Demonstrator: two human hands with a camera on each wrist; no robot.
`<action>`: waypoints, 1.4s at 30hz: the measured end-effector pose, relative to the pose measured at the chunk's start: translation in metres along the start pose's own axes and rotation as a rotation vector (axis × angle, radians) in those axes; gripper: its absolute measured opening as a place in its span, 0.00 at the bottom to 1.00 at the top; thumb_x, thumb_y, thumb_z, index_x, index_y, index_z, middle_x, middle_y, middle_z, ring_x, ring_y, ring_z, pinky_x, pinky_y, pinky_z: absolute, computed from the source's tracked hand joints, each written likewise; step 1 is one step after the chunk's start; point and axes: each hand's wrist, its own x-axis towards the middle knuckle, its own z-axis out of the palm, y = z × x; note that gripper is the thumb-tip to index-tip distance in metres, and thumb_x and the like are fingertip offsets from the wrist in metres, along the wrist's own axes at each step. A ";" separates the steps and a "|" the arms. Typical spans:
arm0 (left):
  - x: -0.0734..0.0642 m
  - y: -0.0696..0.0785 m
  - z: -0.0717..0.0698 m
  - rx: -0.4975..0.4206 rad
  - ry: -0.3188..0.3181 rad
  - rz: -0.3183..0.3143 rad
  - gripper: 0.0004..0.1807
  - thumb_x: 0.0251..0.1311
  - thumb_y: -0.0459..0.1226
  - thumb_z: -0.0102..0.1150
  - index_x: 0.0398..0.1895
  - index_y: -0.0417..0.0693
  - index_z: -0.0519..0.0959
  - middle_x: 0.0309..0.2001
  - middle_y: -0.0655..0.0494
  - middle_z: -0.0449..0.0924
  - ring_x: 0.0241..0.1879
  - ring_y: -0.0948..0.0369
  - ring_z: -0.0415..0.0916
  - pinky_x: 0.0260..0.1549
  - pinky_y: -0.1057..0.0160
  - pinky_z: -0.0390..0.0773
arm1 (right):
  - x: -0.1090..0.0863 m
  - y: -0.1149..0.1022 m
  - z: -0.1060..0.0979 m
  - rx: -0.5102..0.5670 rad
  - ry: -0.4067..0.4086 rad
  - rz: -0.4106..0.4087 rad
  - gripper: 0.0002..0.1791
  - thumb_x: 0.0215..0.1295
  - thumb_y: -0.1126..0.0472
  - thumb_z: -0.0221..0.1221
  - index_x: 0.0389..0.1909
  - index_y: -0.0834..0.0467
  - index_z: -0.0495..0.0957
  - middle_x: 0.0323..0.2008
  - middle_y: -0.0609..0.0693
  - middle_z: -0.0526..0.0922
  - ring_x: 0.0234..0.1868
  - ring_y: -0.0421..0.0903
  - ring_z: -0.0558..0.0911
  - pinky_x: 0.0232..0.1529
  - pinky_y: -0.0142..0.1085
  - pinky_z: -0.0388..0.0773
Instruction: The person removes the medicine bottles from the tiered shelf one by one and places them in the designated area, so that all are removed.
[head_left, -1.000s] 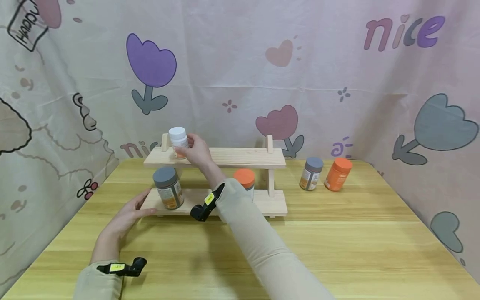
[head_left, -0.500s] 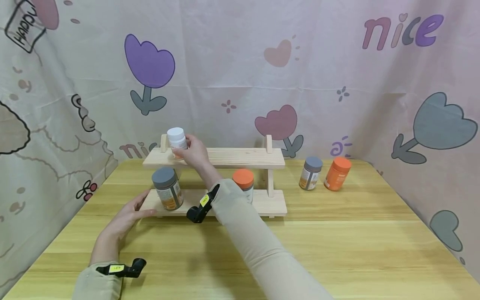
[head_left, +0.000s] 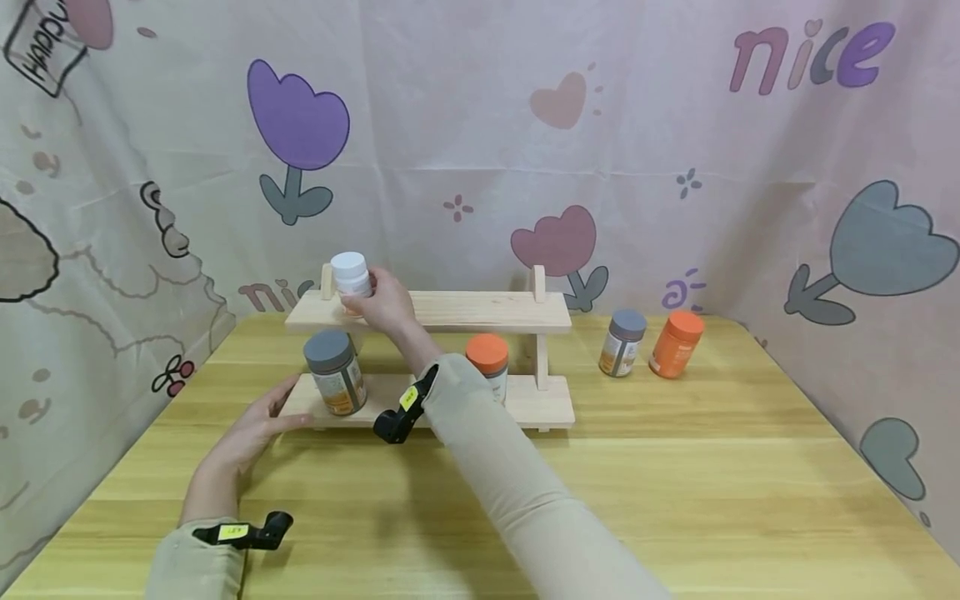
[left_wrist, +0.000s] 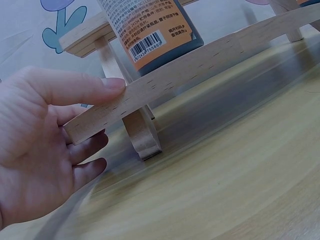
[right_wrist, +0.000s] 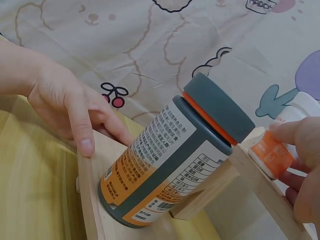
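Note:
My left hand [head_left: 251, 433] holds the left end of the lower board of a two-tier wooden shelf [head_left: 487, 312]. In the left wrist view its thumb lies along the board's front edge [left_wrist: 200, 65], with other fingers beneath. On the upper tier, at the left end, my right hand [head_left: 392, 307] pinches a small white-capped bottle [head_left: 350, 271] from its right side. That bottle's orange label [right_wrist: 272, 155] shows in the right wrist view. Below it, a large grey-lidded jar [head_left: 337, 379] stands on the lower tier, close to my left hand.
An orange-lidded jar [head_left: 487, 354] on the lower tier is partly covered by my right sleeve. Right of the shelf, a smaller grey-lidded jar [head_left: 622, 343] and an orange bottle [head_left: 677, 344] stand on the wooden table [head_left: 720, 467]. A patterned cloth [head_left: 450, 125] hangs behind.
My right hand and the white-capped bottle have shifted slightly left along the upper tier. The left hand keeps its place on the shelf.

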 end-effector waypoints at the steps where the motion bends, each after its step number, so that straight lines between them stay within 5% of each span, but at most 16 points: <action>1: 0.001 0.000 0.000 -0.001 0.001 0.000 0.48 0.59 0.34 0.57 0.71 0.34 0.35 0.70 0.32 0.31 0.68 0.38 0.28 0.62 0.37 0.36 | 0.000 0.000 -0.001 -0.010 -0.002 -0.008 0.28 0.55 0.57 0.66 0.58 0.55 0.71 0.48 0.47 0.78 0.47 0.41 0.76 0.46 0.33 0.74; 8: 0.002 -0.001 -0.001 -0.015 -0.012 0.007 0.48 0.59 0.33 0.57 0.71 0.34 0.35 0.70 0.33 0.30 0.68 0.38 0.28 0.62 0.37 0.36 | -0.001 -0.001 -0.003 -0.055 0.006 -0.050 0.25 0.56 0.58 0.65 0.55 0.57 0.72 0.47 0.49 0.79 0.46 0.42 0.77 0.47 0.32 0.73; 21: 0.004 -0.004 -0.001 -0.017 -0.016 -0.004 0.48 0.59 0.33 0.57 0.71 0.35 0.34 0.71 0.33 0.29 0.68 0.38 0.28 0.62 0.36 0.36 | -0.005 -0.009 -0.022 0.053 0.088 -0.076 0.27 0.55 0.60 0.65 0.56 0.60 0.71 0.49 0.51 0.79 0.48 0.43 0.77 0.48 0.32 0.74; 42: 0.003 -0.003 0.000 0.008 -0.001 -0.017 0.49 0.58 0.35 0.58 0.71 0.35 0.34 0.70 0.32 0.29 0.68 0.37 0.27 0.61 0.36 0.35 | -0.003 -0.014 -0.122 0.154 0.046 -0.114 0.27 0.55 0.64 0.64 0.56 0.64 0.67 0.47 0.56 0.76 0.47 0.47 0.75 0.46 0.33 0.74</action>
